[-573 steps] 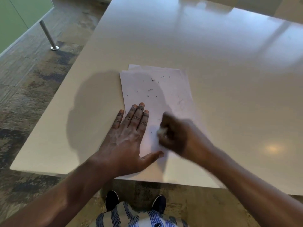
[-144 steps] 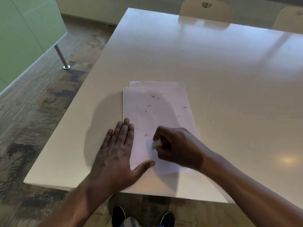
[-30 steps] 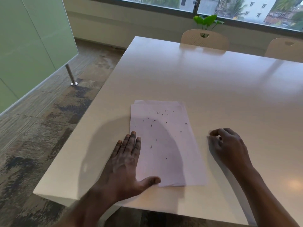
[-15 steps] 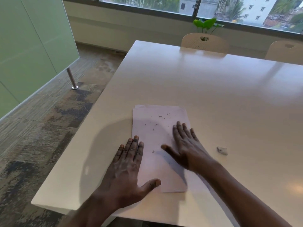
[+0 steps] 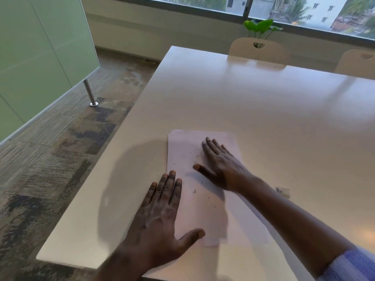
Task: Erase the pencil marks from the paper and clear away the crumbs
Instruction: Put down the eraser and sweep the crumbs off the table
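Head view: white paper sheet (image 5: 203, 191) lies near the pale table's (image 5: 263, 110) front edge, flecked with dark eraser crumbs (image 5: 194, 191). Left hand (image 5: 160, 211) pins it, fingers flat, holding nothing. Right hand (image 5: 221, 165), open and empty, should sweep lightly outward.

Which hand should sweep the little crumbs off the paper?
Probably the right hand: it lies open among the dark eraser crumbs on the white paper sheet, while the left hand pins the sheet's edge.
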Demonstrator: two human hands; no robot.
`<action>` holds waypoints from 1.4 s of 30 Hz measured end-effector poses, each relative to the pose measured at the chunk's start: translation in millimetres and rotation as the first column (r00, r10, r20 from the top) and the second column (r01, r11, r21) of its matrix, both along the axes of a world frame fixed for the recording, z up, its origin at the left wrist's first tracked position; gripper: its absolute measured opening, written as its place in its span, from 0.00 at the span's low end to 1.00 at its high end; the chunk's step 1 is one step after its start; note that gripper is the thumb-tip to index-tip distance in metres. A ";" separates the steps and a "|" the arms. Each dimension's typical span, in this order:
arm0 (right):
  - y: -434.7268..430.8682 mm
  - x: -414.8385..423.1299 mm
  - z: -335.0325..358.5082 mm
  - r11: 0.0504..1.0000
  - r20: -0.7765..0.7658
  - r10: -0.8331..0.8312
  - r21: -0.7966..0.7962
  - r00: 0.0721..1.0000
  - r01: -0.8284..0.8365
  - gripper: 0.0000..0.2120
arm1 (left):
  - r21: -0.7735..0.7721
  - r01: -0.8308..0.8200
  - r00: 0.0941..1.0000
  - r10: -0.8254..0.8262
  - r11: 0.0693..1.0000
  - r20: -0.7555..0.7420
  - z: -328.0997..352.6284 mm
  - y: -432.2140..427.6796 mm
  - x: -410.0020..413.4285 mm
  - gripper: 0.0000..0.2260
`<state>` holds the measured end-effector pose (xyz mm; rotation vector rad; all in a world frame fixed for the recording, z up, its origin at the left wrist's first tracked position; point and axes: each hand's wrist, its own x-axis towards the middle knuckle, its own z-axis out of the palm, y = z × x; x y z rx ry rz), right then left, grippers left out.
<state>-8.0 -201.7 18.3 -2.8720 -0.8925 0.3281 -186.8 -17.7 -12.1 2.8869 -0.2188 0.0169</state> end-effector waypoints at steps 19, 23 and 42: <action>-5.3 -73.4 9.9 0.948 -0.042 0.304 0.110 0.952 -0.298 0.42 | -0.020 -0.003 1.000 0.004 1.000 0.026 -3.1 -0.5 -1.2 0.51; -27.4 -62.1 9.0 0.972 0.019 0.203 0.114 0.979 -0.204 0.43 | -0.010 0.003 1.000 -0.003 1.000 0.010 -5.9 -0.2 -2.0 0.51; -37.6 -69.7 -1.5 0.981 0.049 -0.193 -0.030 0.980 0.194 0.49 | -0.012 -0.029 0.992 0.027 1.000 -0.126 7.6 -2.2 -1.5 0.53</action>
